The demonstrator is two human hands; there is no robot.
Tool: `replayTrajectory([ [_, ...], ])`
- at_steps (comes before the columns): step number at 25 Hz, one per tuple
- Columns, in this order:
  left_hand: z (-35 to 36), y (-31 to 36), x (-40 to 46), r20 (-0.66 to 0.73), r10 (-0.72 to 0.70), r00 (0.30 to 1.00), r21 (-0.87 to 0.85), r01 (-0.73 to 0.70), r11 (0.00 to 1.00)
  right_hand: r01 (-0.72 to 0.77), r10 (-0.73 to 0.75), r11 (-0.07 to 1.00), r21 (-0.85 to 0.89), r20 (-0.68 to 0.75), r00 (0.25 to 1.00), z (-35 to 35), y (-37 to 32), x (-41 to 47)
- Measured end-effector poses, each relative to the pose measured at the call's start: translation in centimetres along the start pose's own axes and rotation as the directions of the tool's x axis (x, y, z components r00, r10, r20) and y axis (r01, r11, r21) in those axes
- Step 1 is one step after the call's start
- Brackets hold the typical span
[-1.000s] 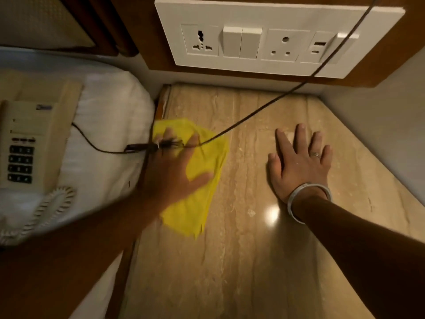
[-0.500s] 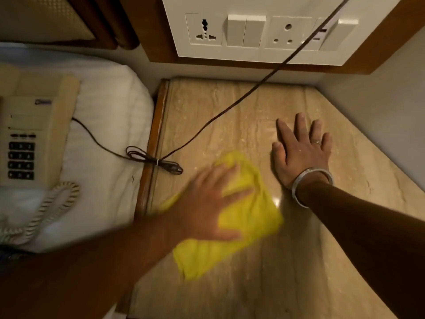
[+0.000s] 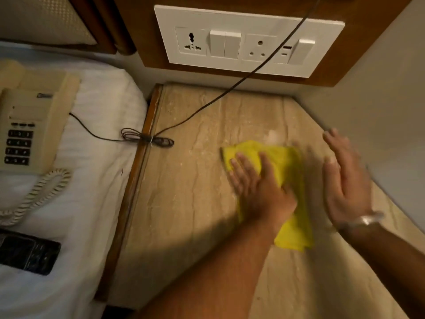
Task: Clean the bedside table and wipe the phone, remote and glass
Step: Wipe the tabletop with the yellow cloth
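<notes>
Since half a second ago my left hand (image 3: pixel 259 192) has swept the yellow cloth (image 3: pixel 285 180) rightward across the tabletop (image 3: pixel 184 203), fingers flat and pressing; my right hand (image 3: pixel 345 180) has lifted, open and holding nothing. I'd keep even pressure and overlap strokes toward the back corner, avoiding the cord (image 3: pixel 147 140). Remote (image 3: pixel 27 255) and phone (image 3: pixel 25 127) wait on the bed (image 3: pixel 92 203); no glass visible.

White socket panel (image 3: pixel 248 40) on wood backing, grey wall (image 3: pixel 372 111), white bed (image 3: pixel 101 107).
</notes>
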State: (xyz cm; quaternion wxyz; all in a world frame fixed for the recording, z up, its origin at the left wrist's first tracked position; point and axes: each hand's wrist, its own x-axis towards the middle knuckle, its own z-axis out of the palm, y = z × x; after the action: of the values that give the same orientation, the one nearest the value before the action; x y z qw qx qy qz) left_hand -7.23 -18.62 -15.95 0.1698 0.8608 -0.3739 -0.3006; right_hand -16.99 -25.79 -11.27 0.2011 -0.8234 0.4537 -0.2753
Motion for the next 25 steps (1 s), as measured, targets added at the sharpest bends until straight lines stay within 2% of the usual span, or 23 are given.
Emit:
replayTrajectory([
  [1,-1.1,0.8,2.0,0.055,0.071,0.996,-0.080,-0.066,0.995,0.067,-0.066,0.998,-0.022,0.052,0.996,-1.4,-0.5,-1.3],
  [2,-2.7,0.2,4.1,0.016,0.159,0.987,-0.083,-0.157,0.984,0.089,-0.085,0.996,-0.016,0.175,0.981,-1.4,-1.1,-2.4],
  [4,-6.5,-5.0,6.9,-0.202,0.268,0.942,0.168,-0.237,0.957,0.043,-0.006,0.997,-0.066,0.485,0.875,1.4,-2.4,-2.9],
  [5,-8.2,-8.3,7.7,-0.248,0.316,0.916,0.315,-0.232,0.920,0.047,0.067,0.981,-0.187,0.558,0.827,3.4,-2.5,-2.0],
  [7,-10.5,-13.3,8.3,-0.252,0.345,0.904,0.457,-0.203,0.866,0.006,0.225,0.903,-0.429,0.486,0.844,8.4,-1.2,2.2],
  [8,-10.5,-14.4,8.6,-0.251,0.348,0.903,0.452,-0.209,0.867,-0.037,0.281,0.859,-0.511,0.410,0.868,10.4,-0.9,5.3],
  [10,-10.1,-14.4,9.1,-0.248,0.378,0.892,0.390,-0.265,0.882,-0.064,0.337,0.811,-0.582,0.375,0.864,12.7,-2.5,9.1],
  [11,-9.9,-14.4,9.2,-0.258,0.382,0.888,0.340,-0.286,0.896,0.011,0.279,0.806,-0.592,0.395,0.875,13.3,-3.1,8.2],
  [12,-9.9,-14.4,9.1,-0.271,0.384,0.883,0.301,-0.301,0.905,0.167,0.142,0.808,-0.565,0.462,0.875,13.0,-3.1,5.3],
  [13,-10.1,-14.5,9.1,-0.268,0.388,0.882,0.289,-0.310,0.906,0.377,-0.005,0.800,-0.467,0.623,0.782,11.1,-3.1,0.7],
  [14,-10.4,-14.6,9.0,-0.247,0.394,0.885,0.303,-0.316,0.899,0.582,-0.174,0.750,-0.312,0.757,0.630,8.1,-2.6,-5.0],
  [15,-10.6,-14.7,8.9,-0.209,0.396,0.894,0.335,-0.315,0.888,0.690,-0.286,0.695,-0.201,0.804,0.522,4.3,-1.0,-10.1],
  [16,-10.6,-14.4,8.8,-0.171,0.395,0.902,0.372,-0.312,0.874,0.721,-0.312,0.668,-0.185,0.809,0.498,0.5,1.5,-12.5],
  [17,-10.6,-14.2,8.8,-0.145,0.399,0.905,0.416,-0.310,0.855,0.724,-0.307,0.658,-0.209,0.803,0.511,-2.1,4.3,-12.1],
  [18,-10.5,-13.9,8.9,-0.123,0.403,0.907,0.447,-0.312,0.838,0.692,-0.270,0.670,-0.268,0.781,0.563,-3.0,7.1,-9.5],
  [19,-10.6,-13.7,8.9,-0.098,0.403,0.910,0.460,-0.318,0.829,0.620,-0.238,0.715,-0.323,0.721,0.650,-2.1,8.6,-6.1],
  [21,-10.6,-13.5,9.1,-0.080,0.396,0.915,0.465,-0.317,0.826,0.414,-0.101,0.789,-0.453,0.569,0.816,4.2,7.4,3.1],
  [22,-10.6,-13.6,9.2,-0.089,0.389,0.917,0.462,-0.308,0.831,0.274,0.008,0.833,-0.480,0.507,0.862,7.8,4.3,7.1],
  [23,-10.5,-13.8,9.1,-0.097,0.382,0.919,0.456,-0.300,0.838,0.138,0.126,0.850,-0.508,0.451,0.884,10.9,1.3,8.9],
  [24,-10.4,-14.0,9.2,-0.103,0.380,0.919,0.442,-0.300,0.845,0.079,0.184,0.842,-0.534,0.420,0.889,12.4,-1.3,8.4],
  [25,-10.4,-14.0,9.3,-0.102,0.384,0.918,0.424,-0.309,0.852,0.159,0.120,0.839,-0.520,0.462,0.879,12.4,-2.3,5.7],
])
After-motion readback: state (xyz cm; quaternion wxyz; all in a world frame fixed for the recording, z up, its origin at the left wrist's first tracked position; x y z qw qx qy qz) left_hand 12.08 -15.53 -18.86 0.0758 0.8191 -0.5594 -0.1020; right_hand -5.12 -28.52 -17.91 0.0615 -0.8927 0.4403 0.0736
